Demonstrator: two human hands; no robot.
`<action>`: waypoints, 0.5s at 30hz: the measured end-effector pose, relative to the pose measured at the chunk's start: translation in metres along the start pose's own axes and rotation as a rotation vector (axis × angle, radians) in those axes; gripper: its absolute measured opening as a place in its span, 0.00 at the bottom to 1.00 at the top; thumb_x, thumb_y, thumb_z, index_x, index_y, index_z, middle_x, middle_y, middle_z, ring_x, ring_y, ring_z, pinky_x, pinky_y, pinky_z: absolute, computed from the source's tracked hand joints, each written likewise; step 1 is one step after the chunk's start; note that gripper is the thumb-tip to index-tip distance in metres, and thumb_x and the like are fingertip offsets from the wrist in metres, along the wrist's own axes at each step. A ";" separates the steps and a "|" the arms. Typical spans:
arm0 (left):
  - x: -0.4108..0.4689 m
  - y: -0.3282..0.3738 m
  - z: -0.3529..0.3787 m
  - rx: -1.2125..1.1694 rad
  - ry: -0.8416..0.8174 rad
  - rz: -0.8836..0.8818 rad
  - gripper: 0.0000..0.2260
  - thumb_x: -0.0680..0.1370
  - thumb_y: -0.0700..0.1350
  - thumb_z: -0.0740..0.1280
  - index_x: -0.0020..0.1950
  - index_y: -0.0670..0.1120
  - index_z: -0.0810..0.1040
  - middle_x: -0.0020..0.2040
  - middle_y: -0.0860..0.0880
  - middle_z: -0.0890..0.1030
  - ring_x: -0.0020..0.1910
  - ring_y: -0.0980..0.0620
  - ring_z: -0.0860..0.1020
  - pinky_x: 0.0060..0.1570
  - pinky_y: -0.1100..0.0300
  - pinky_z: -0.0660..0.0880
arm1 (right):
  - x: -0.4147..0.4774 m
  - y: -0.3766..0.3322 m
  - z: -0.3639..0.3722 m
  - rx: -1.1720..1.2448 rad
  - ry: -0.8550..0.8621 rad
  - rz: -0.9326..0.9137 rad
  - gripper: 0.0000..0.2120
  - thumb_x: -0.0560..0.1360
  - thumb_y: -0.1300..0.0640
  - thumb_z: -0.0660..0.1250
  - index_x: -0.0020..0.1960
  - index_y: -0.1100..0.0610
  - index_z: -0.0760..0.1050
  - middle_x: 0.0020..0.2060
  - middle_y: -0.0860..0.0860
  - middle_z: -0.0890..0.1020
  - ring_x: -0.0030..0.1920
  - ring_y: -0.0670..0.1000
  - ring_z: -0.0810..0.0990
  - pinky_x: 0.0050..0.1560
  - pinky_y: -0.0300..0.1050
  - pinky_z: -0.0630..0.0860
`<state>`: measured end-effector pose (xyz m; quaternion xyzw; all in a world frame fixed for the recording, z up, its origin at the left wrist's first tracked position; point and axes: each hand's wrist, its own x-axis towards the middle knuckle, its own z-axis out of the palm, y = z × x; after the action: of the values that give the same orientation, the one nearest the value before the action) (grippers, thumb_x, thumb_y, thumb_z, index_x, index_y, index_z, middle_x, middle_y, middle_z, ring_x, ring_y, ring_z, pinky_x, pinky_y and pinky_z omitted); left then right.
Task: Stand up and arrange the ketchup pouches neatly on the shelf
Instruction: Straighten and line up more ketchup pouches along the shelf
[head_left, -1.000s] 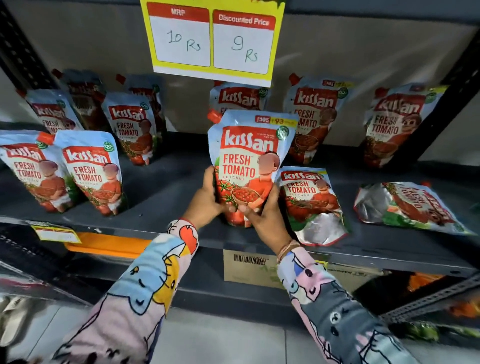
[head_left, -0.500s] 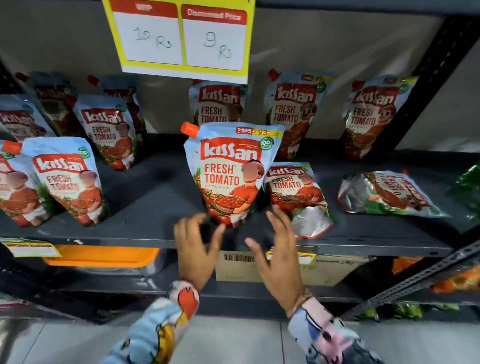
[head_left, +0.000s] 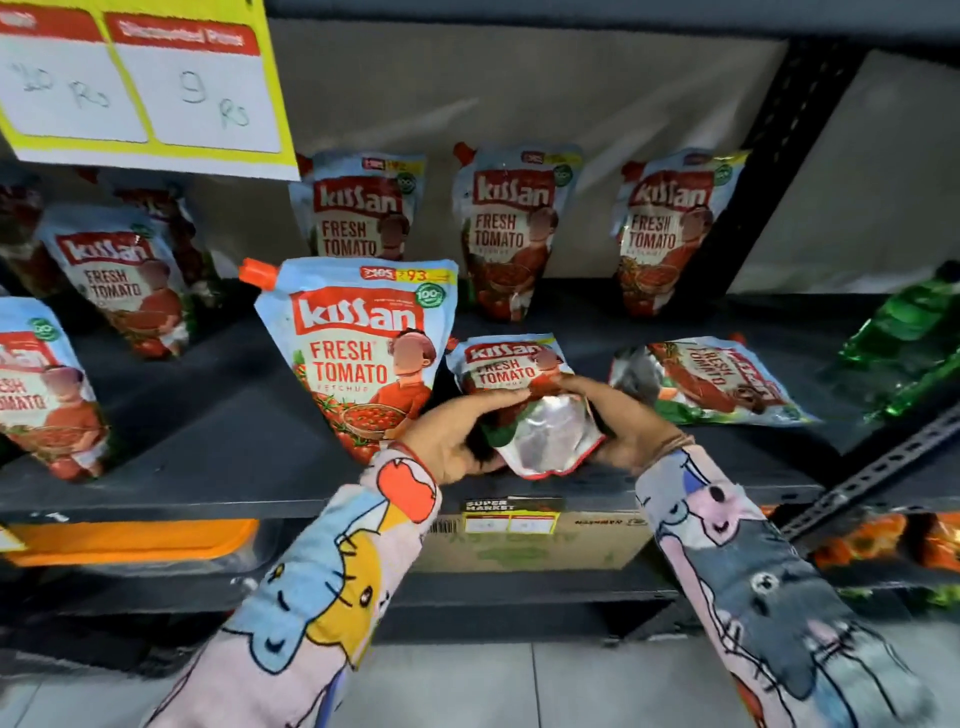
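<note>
A Kissan ketchup pouch (head_left: 514, 364) lies flat near the front of the dark shelf (head_left: 218, 415), silver base toward me. My left hand (head_left: 457, 436) grips its left side and my right hand (head_left: 623, 426) grips its right side. Just left of it a pouch with an orange cap (head_left: 358, 353) stands upright. A second flat pouch (head_left: 711, 379) lies to the right. Three upright pouches line the back: one (head_left: 358, 213) behind the standing pouch, one (head_left: 511, 228) in the middle, one (head_left: 670, 223) at right. More upright pouches (head_left: 119, 280) stand at left.
A yellow price sign (head_left: 140, 83) hangs at top left. A black slotted post (head_left: 779, 156) rises at the right, with a green packet (head_left: 914, 343) beyond it. Below the shelf sit a cardboard box (head_left: 545, 540) and an orange-lidded container (head_left: 130, 540).
Both hands let go of the upright pouch, which now stands alone, then moved right and closed on the flat pouch beside it. The view has shifted to the right.
</note>
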<state>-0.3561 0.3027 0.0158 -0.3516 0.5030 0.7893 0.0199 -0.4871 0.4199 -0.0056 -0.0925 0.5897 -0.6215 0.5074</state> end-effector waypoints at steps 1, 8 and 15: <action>0.000 0.001 -0.001 0.006 -0.020 -0.002 0.05 0.69 0.46 0.71 0.43 0.49 0.78 0.33 0.53 0.84 0.41 0.54 0.78 0.38 0.58 0.75 | -0.003 -0.001 -0.001 0.032 -0.066 -0.013 0.17 0.71 0.53 0.67 0.57 0.58 0.78 0.48 0.54 0.85 0.51 0.53 0.83 0.54 0.48 0.79; 0.000 -0.004 -0.002 0.192 -0.063 0.347 0.37 0.65 0.30 0.71 0.69 0.50 0.61 0.58 0.49 0.77 0.58 0.50 0.75 0.59 0.50 0.73 | -0.016 0.012 -0.006 -0.165 -0.009 -0.398 0.20 0.73 0.64 0.66 0.63 0.53 0.68 0.58 0.53 0.79 0.57 0.49 0.79 0.59 0.44 0.76; 0.015 -0.015 -0.010 0.346 0.046 0.568 0.45 0.60 0.24 0.71 0.67 0.54 0.55 0.56 0.59 0.72 0.56 0.62 0.70 0.55 0.62 0.71 | -0.011 0.027 0.004 -0.270 0.043 -0.657 0.29 0.68 0.73 0.68 0.58 0.46 0.65 0.56 0.45 0.76 0.55 0.40 0.77 0.57 0.41 0.76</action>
<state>-0.3563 0.2968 -0.0073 -0.2063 0.7078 0.6581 -0.1529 -0.4646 0.4312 -0.0215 -0.3304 0.6157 -0.6698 0.2511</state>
